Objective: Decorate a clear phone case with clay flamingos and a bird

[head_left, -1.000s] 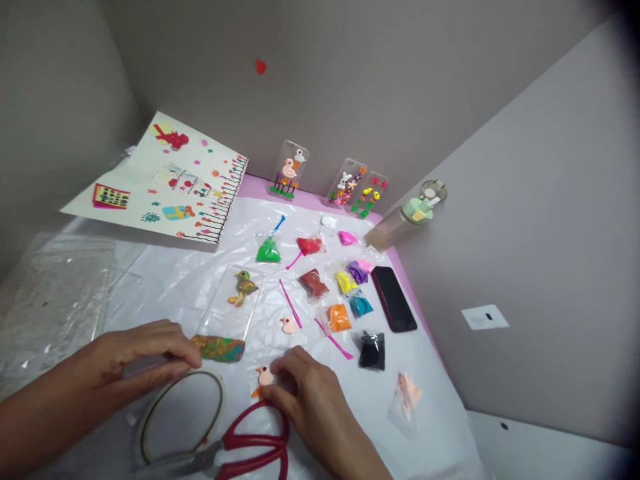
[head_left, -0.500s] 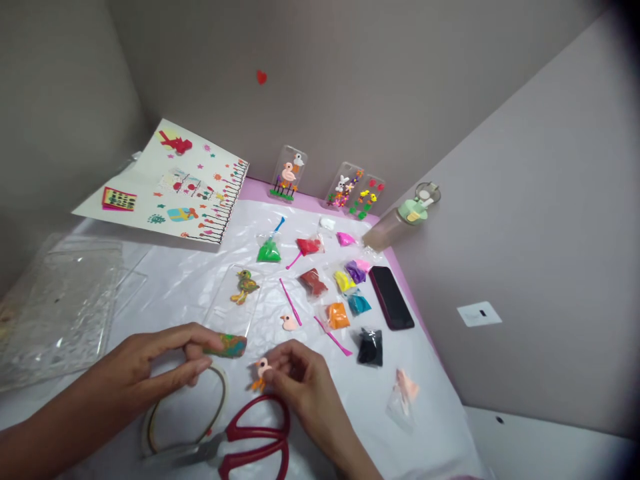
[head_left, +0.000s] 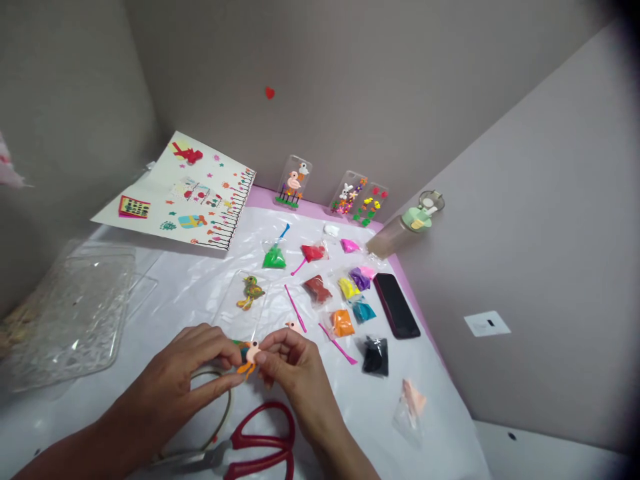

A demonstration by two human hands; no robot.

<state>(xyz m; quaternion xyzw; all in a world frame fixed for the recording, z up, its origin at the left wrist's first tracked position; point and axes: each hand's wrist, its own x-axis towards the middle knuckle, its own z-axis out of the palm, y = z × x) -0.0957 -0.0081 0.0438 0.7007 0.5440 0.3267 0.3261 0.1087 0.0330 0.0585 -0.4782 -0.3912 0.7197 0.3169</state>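
- Peach and small, the bird point(head_left: 252, 352) is now raised between the two hands; half a second ago only the right hand had it, with the left well apart.
- The right hand point(head_left: 295, 373) grasps it in a pinch, thumb and fingers at its body, head upward.
- The left hand point(head_left: 195, 363) has come across to its orange legs point(head_left: 244, 369). Thumb and forefinger stand to either side of them; I can't tell whether they touch or pinch.
- That shift, I judge, turns the work from one-handed holding to two-handed handling, with the legs as the likely point of attention.
- Behind the bird lies the clear case point(head_left: 226, 301), a green bird point(head_left: 253, 288) on its upper part; the hands hide most of its coloured lower end.
- The second peach bird point(head_left: 291, 326) lies beyond the right hand, now partly covered by it, near a pink tool point(head_left: 295, 308).
- Below the hands, the red-handled scissors point(head_left: 260, 441) and a ring point(head_left: 226, 417) lie on the sheet, neither of them gripped.
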